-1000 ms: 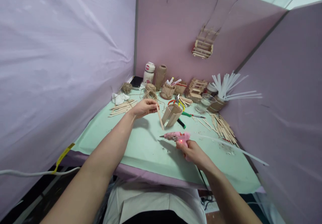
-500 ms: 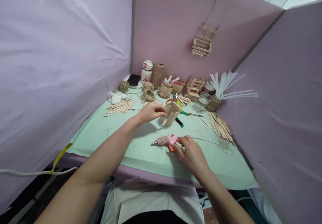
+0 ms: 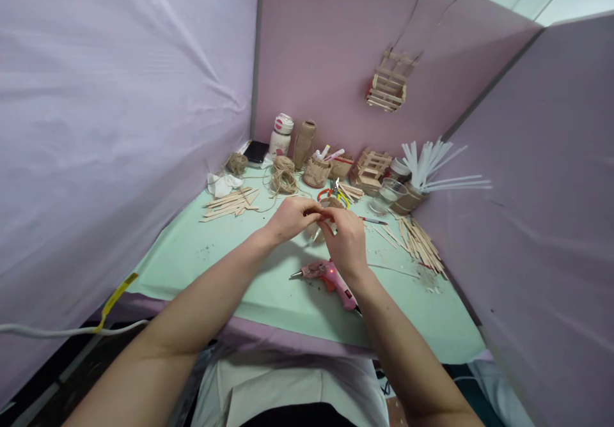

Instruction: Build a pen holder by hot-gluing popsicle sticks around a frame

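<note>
My left hand (image 3: 296,217) is closed in a pinch above the table. My right hand (image 3: 347,240) meets it fingertip to fingertip, its thumb and fingers also drawn together. What lies between the fingertips is too small and covered to make out. Directly behind and below the fingers stands a small cup of flat wooden craft sticks (image 3: 315,233), mostly hidden by both hands. A pink hot glue gun (image 3: 341,288) lies under my right wrist, nozzle pointing left, a small red light glowing on it.
Loose craft sticks lie left (image 3: 230,204) and right (image 3: 422,241). Behind my hands are pliers (image 3: 337,188), a twine ball (image 3: 283,178), a pen cup (image 3: 316,172) and a clear plastic cup (image 3: 387,195). White glue sticks (image 3: 425,165) fan out at the right. A stick-built swing (image 3: 387,89) hangs above.
My right hand has left the glue gun, which now lies on the table, and moved up and left to my left hand. My left hand stays nearly in place by the cup.
</note>
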Motion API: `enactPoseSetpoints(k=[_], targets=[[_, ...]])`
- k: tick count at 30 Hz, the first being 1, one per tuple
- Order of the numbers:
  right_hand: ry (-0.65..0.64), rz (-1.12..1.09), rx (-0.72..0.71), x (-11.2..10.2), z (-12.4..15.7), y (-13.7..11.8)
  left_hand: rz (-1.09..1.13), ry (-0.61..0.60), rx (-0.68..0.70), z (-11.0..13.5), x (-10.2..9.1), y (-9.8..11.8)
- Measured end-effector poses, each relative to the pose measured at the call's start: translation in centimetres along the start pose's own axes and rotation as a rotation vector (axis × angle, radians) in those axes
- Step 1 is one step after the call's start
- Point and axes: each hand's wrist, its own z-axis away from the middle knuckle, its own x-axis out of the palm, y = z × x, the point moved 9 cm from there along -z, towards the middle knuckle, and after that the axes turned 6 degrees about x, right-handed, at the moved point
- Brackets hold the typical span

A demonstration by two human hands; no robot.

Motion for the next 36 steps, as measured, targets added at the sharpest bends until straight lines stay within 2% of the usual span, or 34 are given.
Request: enactPoseSetpoints(k=[8,12,15,17,21,24,29,36], targets=[[0.039,-0.059,0.026,0.0,-0.3,0.5,-0.054,-0.037,0.011,-0.1,0.0,-0.1],[0.066,-0.179,0.115,-1.6,-0.1,1.7,-0.016,-0.011,0.093,-0.5,-0.9,0.0],[0.071,-0.197,0.188,-2.6,0.5,2.8,-0.006,-0.064,0.157,-0.8,-0.2,-0.2],[0.070,-0.195,0.204,-2.8,0.8,3.2,-0.004,-0.114,0.130,-1.2,0.8,-0.9],[0.062,-0.231,0.194,-2.5,1.3,3.5,0.024,-0.132,0.078,-1.9,1.7,-1.5],[0.059,-0.236,0.174,-2.3,1.4,3.6,0.029,-0.164,0.112,-2.2,1.9,-0.7],[0.066,-0.208,0.132,-2.5,1.5,3.6,0.050,-0.136,0.041,-1.9,1.7,-1.1],[0.045,-0.132,0.059,-1.2,1.5,2.8,-0.133,-0.199,0.285,-1.6,2.8,-0.6]])
